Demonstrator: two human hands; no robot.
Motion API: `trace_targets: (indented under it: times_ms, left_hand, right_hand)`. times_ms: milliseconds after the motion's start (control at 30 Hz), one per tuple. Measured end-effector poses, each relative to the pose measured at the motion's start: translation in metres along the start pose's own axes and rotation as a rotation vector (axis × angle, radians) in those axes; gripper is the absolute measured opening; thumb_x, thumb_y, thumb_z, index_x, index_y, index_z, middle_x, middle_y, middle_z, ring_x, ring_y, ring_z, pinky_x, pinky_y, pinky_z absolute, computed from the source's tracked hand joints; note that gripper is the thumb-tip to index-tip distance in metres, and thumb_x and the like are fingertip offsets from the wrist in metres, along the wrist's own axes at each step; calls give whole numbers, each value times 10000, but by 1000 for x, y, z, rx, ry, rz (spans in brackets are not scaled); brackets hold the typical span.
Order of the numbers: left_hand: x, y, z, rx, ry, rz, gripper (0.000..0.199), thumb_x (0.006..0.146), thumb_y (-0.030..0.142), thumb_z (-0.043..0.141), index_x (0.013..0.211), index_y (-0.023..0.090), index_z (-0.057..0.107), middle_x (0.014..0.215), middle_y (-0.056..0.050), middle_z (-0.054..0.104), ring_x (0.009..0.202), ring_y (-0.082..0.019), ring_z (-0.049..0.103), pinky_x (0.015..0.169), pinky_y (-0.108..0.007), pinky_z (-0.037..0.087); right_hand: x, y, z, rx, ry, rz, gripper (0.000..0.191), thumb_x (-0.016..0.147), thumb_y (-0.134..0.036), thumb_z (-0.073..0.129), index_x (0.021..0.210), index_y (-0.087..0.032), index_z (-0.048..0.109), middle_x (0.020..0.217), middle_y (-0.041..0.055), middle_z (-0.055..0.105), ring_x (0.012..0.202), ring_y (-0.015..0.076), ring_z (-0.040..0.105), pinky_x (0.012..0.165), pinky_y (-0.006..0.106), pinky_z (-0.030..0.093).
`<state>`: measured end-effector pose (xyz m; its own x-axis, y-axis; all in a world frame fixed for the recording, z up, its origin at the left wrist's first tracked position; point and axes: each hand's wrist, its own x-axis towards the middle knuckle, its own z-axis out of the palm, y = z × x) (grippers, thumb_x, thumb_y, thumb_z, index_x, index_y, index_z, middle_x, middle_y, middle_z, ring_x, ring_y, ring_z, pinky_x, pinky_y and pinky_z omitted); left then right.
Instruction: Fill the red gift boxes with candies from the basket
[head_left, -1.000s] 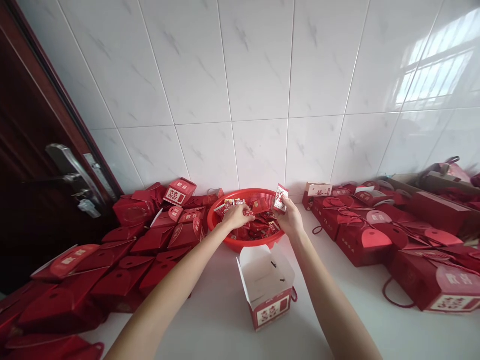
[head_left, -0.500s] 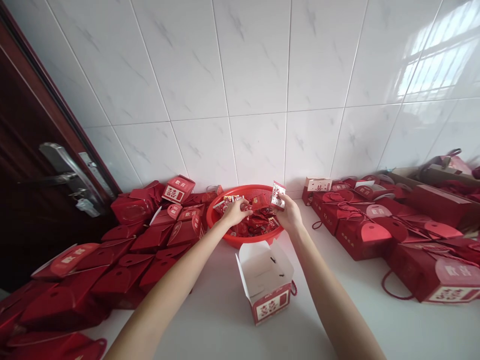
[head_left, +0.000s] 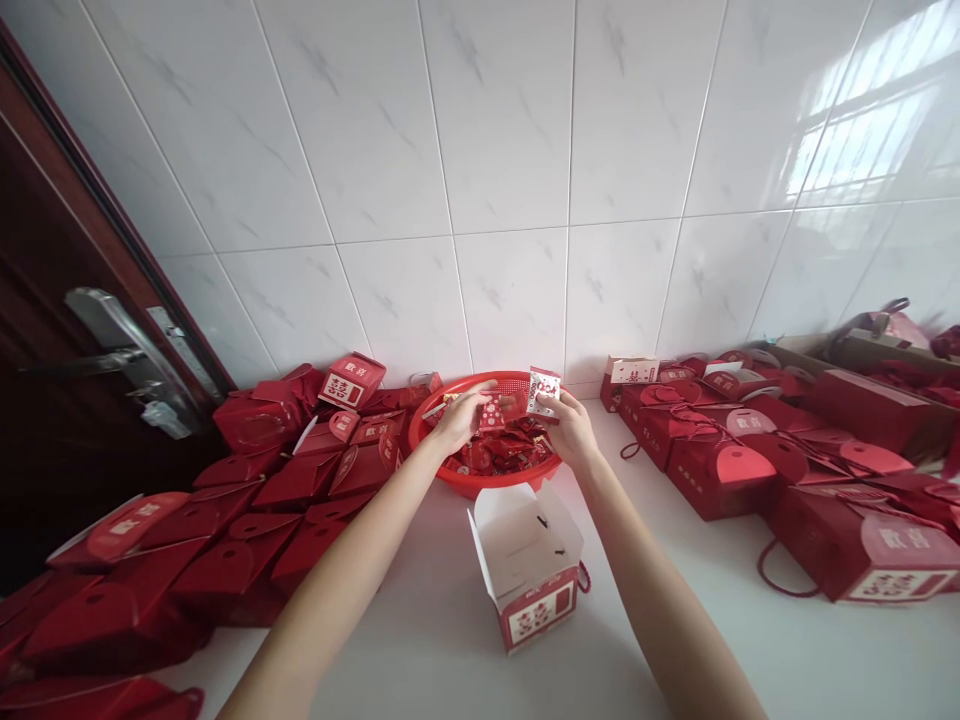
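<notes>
My right hand is closed on a small red-and-white printed packet, raised over the right rim of a red plastic basket. Over the basket's left side, my left hand grips a red packet with pale dots. Heaped inside the basket are many red-wrapped packets. On the near side of it stands a red gift box with its flaps up and a white inside. A red cord loop shows at the box's right side.
Rows of closed red gift boxes cover the left of the white table. More red boxes with cord handles stand at the right, by a cardboard carton. A tiled wall rises behind; a dark door is at left.
My left hand has come up slightly and now has a dotted red packet in it. The right hand's packet has turned and shifted a little left, towards the left hand.
</notes>
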<state>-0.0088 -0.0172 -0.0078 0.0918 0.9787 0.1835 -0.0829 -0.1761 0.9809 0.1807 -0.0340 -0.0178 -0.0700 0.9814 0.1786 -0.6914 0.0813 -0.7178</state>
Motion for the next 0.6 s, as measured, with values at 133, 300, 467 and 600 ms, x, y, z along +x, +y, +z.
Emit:
trace_targets:
  times_ms: [133,300,467,600]
  left_hand:
    - [6,4,11,-4,20,10,446,753,208,607,1192,171,676,922,-65,744,795,-184,679,717,-292,533]
    - [7,5,32,41,86,123,446,718,179,691,1163,209,703,1154,-69,722,1056,-219,642,911,-324,508]
    - [2,5,36,80,135,230,454,719,239,737,1169,200,695,1171,-80,714,1074,-235,647,923,-354,522]
    - [-1,5,36,108,157,293,353,713,291,754,1051,193,727,1110,-74,731,1059,-239,656,939,-372,521]
  right_hand:
    - [-2,1,3,-49,-64,12,311,557,-242,870,827,-179,728,789,31,774,726,225,729,701,341,589]
    - [-3,3,5,-88,-84,-10,283,570,-249,875,806,-166,743,808,48,783,746,218,733,743,342,594]
    - [-4,5,6,-105,-64,-46,310,589,-266,881,852,-180,741,827,40,788,761,218,735,734,343,599]
    - [-4,5,7,-108,-34,-63,340,583,-240,882,882,-187,731,822,27,784,737,208,727,705,334,597]
